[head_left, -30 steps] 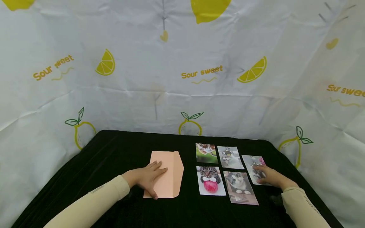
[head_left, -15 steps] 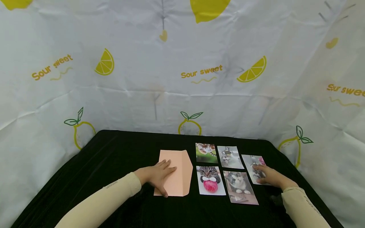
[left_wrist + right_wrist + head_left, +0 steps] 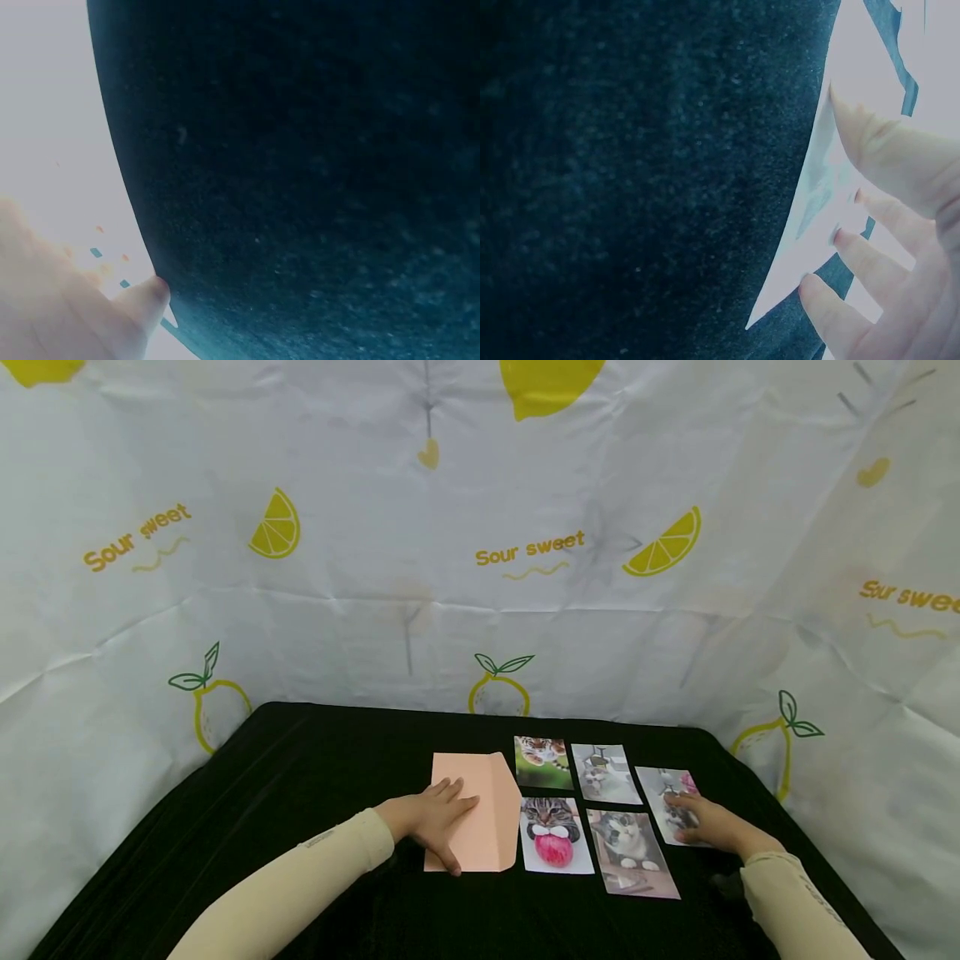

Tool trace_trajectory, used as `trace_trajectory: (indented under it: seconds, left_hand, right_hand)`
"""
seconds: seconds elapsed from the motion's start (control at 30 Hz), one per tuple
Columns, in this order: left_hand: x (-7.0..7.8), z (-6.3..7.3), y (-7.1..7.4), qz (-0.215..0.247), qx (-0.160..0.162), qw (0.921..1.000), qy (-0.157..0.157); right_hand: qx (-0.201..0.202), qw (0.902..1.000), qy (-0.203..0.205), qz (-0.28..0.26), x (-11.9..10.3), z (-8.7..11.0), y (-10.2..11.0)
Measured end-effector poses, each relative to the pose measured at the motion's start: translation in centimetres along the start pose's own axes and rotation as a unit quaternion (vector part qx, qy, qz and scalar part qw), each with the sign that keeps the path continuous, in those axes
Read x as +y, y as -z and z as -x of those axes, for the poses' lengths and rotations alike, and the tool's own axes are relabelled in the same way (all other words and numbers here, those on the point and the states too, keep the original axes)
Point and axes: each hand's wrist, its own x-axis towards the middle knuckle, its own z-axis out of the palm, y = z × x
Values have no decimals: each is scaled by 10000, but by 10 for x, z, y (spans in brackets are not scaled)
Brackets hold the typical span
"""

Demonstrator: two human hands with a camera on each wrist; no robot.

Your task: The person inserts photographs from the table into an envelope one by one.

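Observation:
My left hand (image 3: 437, 817) rests spread on a peach envelope (image 3: 487, 793) that lies on the black cloth. The envelope's unfolded flap points right, its tip right at the edge of a photo card of a tabby cat with a pink ball (image 3: 555, 839). In the left wrist view the envelope (image 3: 60, 112) is washed out, with a fingertip near its edge. My right hand (image 3: 712, 825) lies on the rightmost photo card (image 3: 652, 781), covering part of its grey and pink picture. The right wrist view shows thumb and fingertips spread over that card (image 3: 862, 52).
Left of the right hand lie more photo cards: a tiger cub card (image 3: 543, 777), a pale grey cat card (image 3: 609, 781) and a grey-and-white cat card (image 3: 637, 860). A black cloth (image 3: 330, 752) covers the table. Behind it hangs a white lemon-print curtain (image 3: 360, 652).
My left hand has slid the envelope to the right, until its flap tip reaches the tabby cat card. The right hand and the photo cards have stayed in place.

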Motion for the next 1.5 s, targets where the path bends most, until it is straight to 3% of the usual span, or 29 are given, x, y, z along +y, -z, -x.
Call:
trace_trajectory:
  seconds: [0.33,0.67,0.9,1.5]
  left_hand:
    - [1,-1,6,-196,25,9998,12]
    - [-5,-4,15,-176,643,9978,-59]
    - [-14,-10,16,145,582,9982,-66]
    - [-13,-20,22,141,636,9977,-170]
  right_hand:
    - [76,9997,69,200,-3,1,0]
    - [88,9996,145,209,-2,2,-1]
    - [133,9994,196,260,0,1,-1]
    - [157,9997,128,169,3,-2,0]
